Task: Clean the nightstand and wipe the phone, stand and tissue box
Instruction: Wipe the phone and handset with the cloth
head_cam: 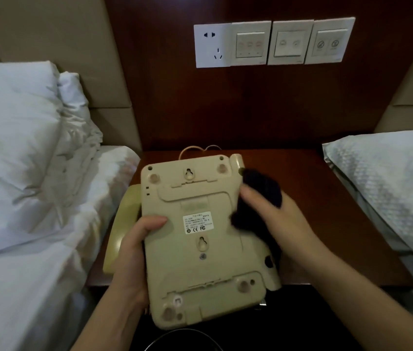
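With the left hand (134,252) gripping the upturned phone (200,239) and the right hand (273,214) clutching the cloth (261,188), a hard wipe could twist it loose.

Phone (200,239) — keypad face turned away, unseen; label print (197,222) too small to read. Handset (121,229) — mostly hidden behind the left hand (134,262) fingers. Dark cloth (258,196) — blurred, partly covered under the right hand (276,216) fingers. Dark round object (182,342) cut off by bottom edge.
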Available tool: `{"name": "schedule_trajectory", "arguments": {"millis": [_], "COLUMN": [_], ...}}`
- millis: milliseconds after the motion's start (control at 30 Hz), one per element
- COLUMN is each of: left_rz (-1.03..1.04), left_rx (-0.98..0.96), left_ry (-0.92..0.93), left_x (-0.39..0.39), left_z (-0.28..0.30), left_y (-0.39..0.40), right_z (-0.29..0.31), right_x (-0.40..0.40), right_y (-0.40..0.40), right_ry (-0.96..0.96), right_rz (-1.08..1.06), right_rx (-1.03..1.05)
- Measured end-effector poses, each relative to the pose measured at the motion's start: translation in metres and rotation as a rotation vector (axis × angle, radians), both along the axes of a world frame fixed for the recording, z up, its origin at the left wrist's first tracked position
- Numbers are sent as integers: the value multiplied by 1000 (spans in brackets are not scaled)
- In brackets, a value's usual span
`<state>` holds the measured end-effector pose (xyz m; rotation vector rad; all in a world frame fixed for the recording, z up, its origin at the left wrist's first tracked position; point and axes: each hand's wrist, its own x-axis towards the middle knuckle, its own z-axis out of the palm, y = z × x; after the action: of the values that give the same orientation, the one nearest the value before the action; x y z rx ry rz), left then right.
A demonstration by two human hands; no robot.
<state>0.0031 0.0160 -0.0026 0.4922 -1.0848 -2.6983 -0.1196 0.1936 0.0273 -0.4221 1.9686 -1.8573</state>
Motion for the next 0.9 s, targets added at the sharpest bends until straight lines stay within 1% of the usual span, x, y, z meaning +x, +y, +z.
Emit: {"name": "schedule_trajectory", "arguments": {"millis": [33,100,167,200,300,367,467,600,700,800,867,900], "left_rz": [-29,-68,-35,-13,48,59,64,11,34,90,83,86], "left_rx": [8,31,58,65,77,76,42,19,27,42,31,12], "left_ry": [2,-4,9,21,42,31,-4,-44,-43,-30,-40,-48], "left_x": [0,1,2,2,4,4,3,1,0,1,1,1], "left_z": [-1,-2,-3,-2,1,3,2,-1,-2,-1,5,7], "left_y": [2,6,6,4,-4,-7,-4,3,6,-3,-5,-4], "right_z": [12,26,21,14,-13,-22,-16,11,11,-6,-18,-23], "right_x": [-8,-19,-14,-5,34,53,46,7,2,29,45,49], "right_y": [-6,-13,-10,-4,22,32,28,4,-1,16,33,40], "right_ry": [-6,65,163,179,125,86,10,-21,32,42,50,86], "right_rz": [-17,-37,-13,16,140,182,94,31,28,130,191,162], "right_rx": [-6,12,43,71,113,73,29,64,88,99,157,209]}}
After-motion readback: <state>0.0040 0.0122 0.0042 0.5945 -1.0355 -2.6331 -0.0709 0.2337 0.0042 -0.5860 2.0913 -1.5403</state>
